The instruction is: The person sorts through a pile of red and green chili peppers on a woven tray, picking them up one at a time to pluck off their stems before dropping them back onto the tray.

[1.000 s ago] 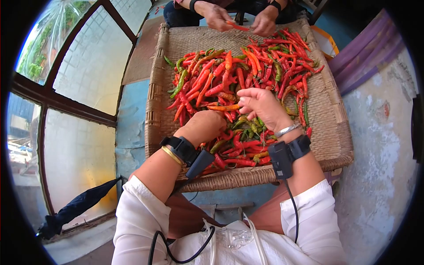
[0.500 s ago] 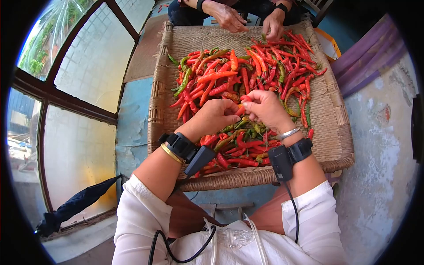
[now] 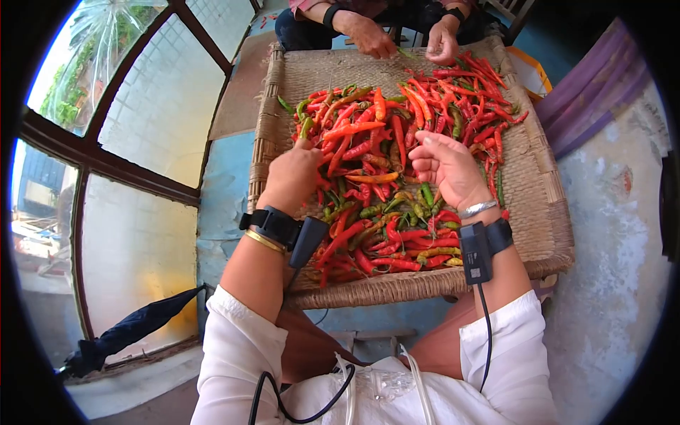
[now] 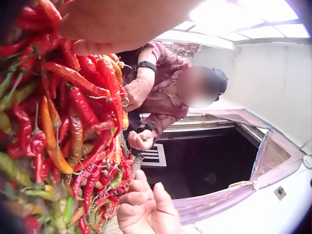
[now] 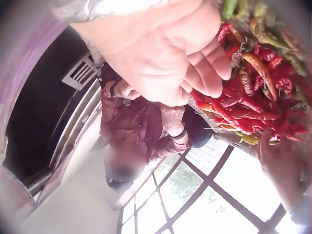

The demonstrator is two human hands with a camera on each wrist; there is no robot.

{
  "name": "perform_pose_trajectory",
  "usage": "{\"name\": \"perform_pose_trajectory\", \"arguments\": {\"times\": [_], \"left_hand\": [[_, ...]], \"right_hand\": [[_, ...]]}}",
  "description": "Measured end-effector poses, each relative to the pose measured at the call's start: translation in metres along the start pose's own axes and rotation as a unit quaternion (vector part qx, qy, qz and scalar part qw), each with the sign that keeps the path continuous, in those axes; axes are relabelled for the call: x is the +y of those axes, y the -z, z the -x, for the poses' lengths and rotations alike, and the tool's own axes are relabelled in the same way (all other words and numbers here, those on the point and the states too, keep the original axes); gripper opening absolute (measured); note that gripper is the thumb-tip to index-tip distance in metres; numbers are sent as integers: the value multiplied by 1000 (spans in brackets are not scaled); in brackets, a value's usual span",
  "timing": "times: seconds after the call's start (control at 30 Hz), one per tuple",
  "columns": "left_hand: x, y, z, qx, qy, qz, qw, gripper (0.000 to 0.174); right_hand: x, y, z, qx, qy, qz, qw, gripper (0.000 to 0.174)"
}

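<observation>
My left hand (image 3: 292,176) reaches down to the left side of the chili pile, its fingertips right at a green chili pepper (image 3: 306,128). The back of the hand hides the chili's lower part; whether the fingers grip it I cannot tell. My right hand (image 3: 453,170) hovers over the middle of the pile, palm turned inward, fingers loosely bent and holding nothing. In the right wrist view the empty palm (image 5: 161,58) shows beside red chilies (image 5: 248,114). An orange chili (image 3: 373,177) lies between my hands, with green and yellowish chilies (image 3: 418,205) near it.
The pile lies on a woven tray (image 3: 528,234) with a thick rim. Across it, another person's hands (image 3: 372,37) work near a green chili (image 3: 406,53). Windows and a folded umbrella (image 3: 131,329) are at left; a wall (image 3: 616,248) and purple cloth (image 3: 588,92) at right.
Half a second ago my hands were together at a red chili. Now they are apart: the left has moved left and forward, the right hangs empty. The other person's red chili has left their hands.
</observation>
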State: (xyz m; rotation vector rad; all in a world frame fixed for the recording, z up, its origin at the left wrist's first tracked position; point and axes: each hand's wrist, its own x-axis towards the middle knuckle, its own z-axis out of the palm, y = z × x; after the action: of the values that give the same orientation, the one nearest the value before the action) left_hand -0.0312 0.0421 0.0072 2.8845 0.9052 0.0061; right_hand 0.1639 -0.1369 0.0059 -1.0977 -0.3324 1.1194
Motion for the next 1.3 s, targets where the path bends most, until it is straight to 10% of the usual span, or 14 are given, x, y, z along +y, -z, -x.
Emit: {"name": "perform_pose_trajectory", "arguments": {"times": [0.33, 0.67, 0.9, 1.07, 1.17, 1.3], "left_hand": [[-1, 6, -4, -9, -56, -18, 998, 11], [57, 33, 19, -37, -87, 417, 904, 13], [62, 9, 21, -88, -65, 486, 867, 17], [54, 7, 7, -43, -16, 443, 895, 19], [24, -6, -22, 36, -15, 380, 924, 19], [27, -11, -42, 152, -49, 80, 984, 32]], "right_hand": [[9, -18, 6, 15, -22, 155, 987, 28], [12, -45, 22, -100, 39, 243, 964, 26], [4, -45, 22, -84, 31, 227, 970, 11], [-10, -24, 13, -3, 61, 172, 983, 14], [-16, -8, 4, 109, 132, -105, 980, 19], [-5, -3, 1, 114, 68, -106, 986, 27]]}}
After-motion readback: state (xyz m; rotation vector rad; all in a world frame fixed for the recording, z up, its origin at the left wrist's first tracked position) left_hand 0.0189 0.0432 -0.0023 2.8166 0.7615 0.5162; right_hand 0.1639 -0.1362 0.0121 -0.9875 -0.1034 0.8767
